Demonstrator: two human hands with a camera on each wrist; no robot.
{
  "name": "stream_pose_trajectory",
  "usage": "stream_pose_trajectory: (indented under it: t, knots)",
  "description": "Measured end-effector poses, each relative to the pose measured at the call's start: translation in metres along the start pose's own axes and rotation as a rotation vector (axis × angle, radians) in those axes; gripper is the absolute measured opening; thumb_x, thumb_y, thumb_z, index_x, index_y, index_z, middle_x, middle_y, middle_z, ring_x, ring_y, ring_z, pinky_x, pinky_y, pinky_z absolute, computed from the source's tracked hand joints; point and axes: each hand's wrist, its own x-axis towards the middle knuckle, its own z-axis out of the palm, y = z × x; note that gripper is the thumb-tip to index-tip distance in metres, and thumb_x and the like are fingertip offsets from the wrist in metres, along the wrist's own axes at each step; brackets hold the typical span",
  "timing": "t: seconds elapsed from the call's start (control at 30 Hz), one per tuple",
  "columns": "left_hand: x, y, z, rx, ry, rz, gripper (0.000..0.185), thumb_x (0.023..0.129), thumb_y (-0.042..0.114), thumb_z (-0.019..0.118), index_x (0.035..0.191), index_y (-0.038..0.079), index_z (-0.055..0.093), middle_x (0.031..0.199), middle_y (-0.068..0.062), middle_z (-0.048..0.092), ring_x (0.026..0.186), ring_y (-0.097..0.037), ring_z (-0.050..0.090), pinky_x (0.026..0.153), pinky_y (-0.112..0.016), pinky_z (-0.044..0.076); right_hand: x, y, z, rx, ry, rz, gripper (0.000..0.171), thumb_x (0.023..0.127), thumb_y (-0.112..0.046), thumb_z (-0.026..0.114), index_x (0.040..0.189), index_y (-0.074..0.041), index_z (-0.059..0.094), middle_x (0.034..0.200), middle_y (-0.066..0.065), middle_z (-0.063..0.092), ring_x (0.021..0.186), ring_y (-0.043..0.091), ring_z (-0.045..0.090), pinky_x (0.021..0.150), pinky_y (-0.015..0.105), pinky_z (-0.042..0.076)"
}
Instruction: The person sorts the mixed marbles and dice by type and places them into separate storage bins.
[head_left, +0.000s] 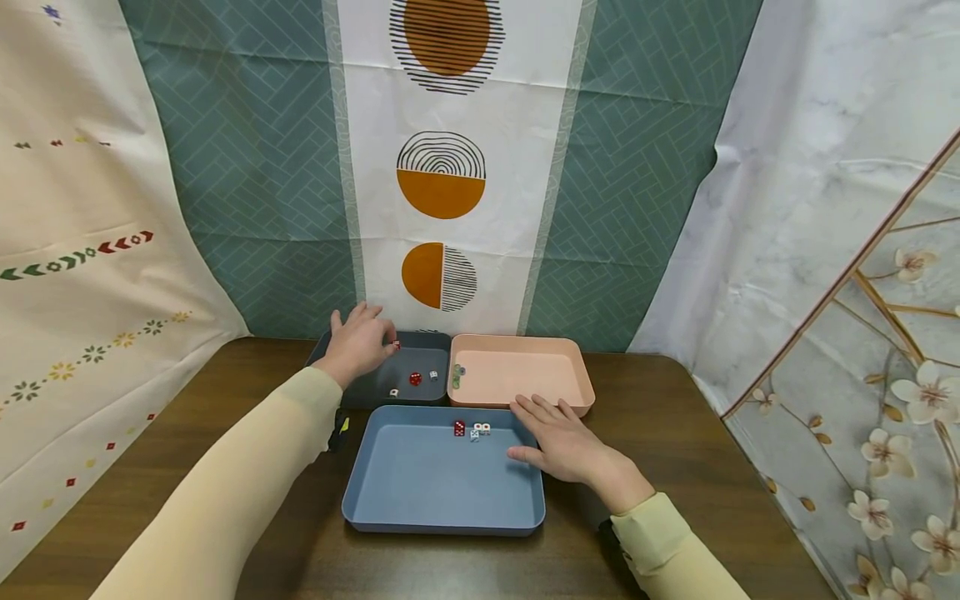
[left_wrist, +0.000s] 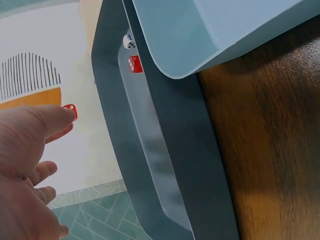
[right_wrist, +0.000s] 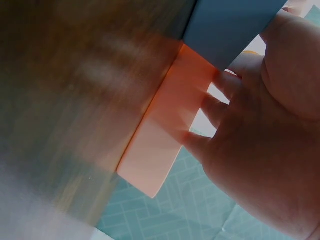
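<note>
Between thumb and forefinger, my left hand (head_left: 360, 346) pinches a red die (head_left: 397, 345), held above the dark grey-blue tray (head_left: 390, 367) at the back left. The left wrist view also shows that die at the fingertips. On that tray's floor lie another red die (head_left: 416, 378) and white dice (head_left: 433, 375). My right hand (head_left: 562, 442) is spread, palm down, at the right edge of the blue tray (head_left: 442, 492), holding nothing. Whether it touches the rim I cannot tell. A red die (head_left: 459, 428) and several white dice (head_left: 474, 436) sit near the blue tray's back wall.
Next to the dark tray stands a pink tray (head_left: 536, 375), with small green translucent dice (head_left: 457, 380) at its left end. All three trays rest on a brown wooden table (head_left: 660, 417). Patterned cloths (head_left: 645, 167) hang behind and at both sides.
</note>
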Motion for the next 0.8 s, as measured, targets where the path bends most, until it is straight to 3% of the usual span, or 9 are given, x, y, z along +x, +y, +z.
stream_pose_trajectory:
  t: [0.4,0.8]
  knots:
    - [0.000,0.001,0.002,0.006,0.011,0.004,0.017,0.102,0.017,0.080,0.117,0.008,0.079,0.170,-0.028,0.041,0.163,-0.053,0.020,0.123,-0.084,0.003,0.000,0.001,0.000,0.003,-0.008,0.003,0.086,0.109,-0.056,0.064,0.174,-0.009,0.035,0.180,0.011,0.030,0.168,0.037,0.022,0.132,0.067,0.011]
    - [-0.017,0.016,0.011,-0.048,-0.031,0.075,0.032,0.105,0.024,0.080,0.134,0.011,0.079,0.173,-0.024,0.039,0.164,-0.050,0.020,0.124,-0.082,0.008,0.001,0.000,-0.001,0.001,-0.009,-0.001,0.085,0.109,-0.055,0.065,0.173,-0.007,0.036,0.179,0.012,0.032,0.167,0.038,0.024,0.132,0.067,0.012]
